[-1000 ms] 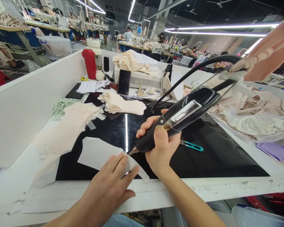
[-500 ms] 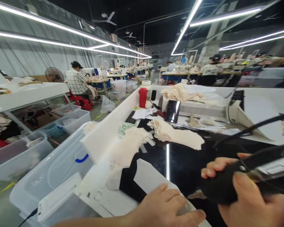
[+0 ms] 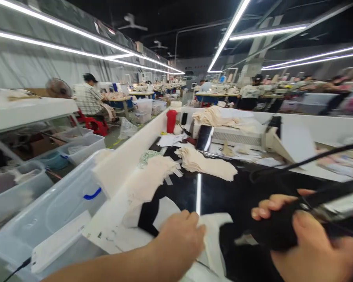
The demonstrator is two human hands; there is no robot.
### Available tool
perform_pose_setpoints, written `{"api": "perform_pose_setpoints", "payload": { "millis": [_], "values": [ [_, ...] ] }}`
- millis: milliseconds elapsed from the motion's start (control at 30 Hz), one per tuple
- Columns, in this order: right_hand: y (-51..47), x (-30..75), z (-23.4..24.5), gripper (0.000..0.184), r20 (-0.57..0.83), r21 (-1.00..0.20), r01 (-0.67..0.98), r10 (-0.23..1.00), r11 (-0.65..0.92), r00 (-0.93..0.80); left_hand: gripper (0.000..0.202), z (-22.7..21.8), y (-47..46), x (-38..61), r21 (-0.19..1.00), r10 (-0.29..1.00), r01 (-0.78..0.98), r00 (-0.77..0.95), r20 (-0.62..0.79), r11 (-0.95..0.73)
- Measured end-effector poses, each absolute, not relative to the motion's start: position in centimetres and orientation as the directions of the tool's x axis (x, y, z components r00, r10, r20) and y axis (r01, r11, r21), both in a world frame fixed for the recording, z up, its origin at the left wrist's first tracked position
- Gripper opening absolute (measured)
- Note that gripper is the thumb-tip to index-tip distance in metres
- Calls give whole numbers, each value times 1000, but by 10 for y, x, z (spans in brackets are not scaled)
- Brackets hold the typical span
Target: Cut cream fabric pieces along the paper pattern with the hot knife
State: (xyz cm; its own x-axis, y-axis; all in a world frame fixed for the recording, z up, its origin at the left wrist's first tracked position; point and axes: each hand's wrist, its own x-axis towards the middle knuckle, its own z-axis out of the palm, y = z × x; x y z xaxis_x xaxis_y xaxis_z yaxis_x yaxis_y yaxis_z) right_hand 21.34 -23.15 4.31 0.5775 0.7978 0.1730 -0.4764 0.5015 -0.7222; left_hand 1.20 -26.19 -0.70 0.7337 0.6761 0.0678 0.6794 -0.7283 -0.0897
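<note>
My right hand (image 3: 306, 243) is wrapped round the black handle of a corded cutting tool (image 3: 279, 231), held low over the glossy black work surface (image 3: 223, 192). My left hand (image 3: 181, 239) rests with curled fingers on a white piece of fabric (image 3: 211, 239) at the near edge; whether it pinches the fabric is unclear through blur. The tool's black cable (image 3: 312, 160) arcs off to the right. The tool's tip is hidden behind my hands.
Stacks of beige fabric pieces (image 3: 206, 162) lie on the bench, with a red bottle (image 3: 171, 120), a phone (image 3: 204, 138) and a white machine (image 3: 238, 137) behind. A white side wall (image 3: 129, 152) borders the left; clear plastic bins (image 3: 61, 203) stand below. Other workers sit at distant tables.
The view swung left and up from the bench to the factory aisle. My left hand curled and shifted left on the white fabric; my right hand kept hold of the tool.
</note>
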Motion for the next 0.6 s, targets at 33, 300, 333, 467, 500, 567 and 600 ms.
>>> {"api": "perform_pose_setpoints", "payload": {
  "millis": [33,300,333,467,500,567,600],
  "values": [
    [-239,210,50,44,228,-786,-351,767,508,600,12,-2,-265,15,-54,713,717,698,69,-695],
    [-265,207,54,34,479,-772,-172,738,612,475,25,18,-267,11,74,798,799,601,-42,-597],
    [-268,208,53,34,482,-769,-184,744,613,464,26,17,-267,11,59,799,800,600,-37,-597],
    [-274,206,51,36,490,-753,-235,761,615,426,27,12,-270,10,-8,796,796,606,2,-606],
    [-274,205,50,37,495,-750,-240,763,616,415,27,12,-270,10,-26,793,793,609,14,-608],
    [-275,203,48,38,505,-749,-242,768,617,394,26,11,-270,10,-56,781,781,624,34,-622],
    [-276,203,47,38,508,-750,-242,770,616,386,26,12,-270,10,-75,769,770,637,44,-633]
  ]
}}
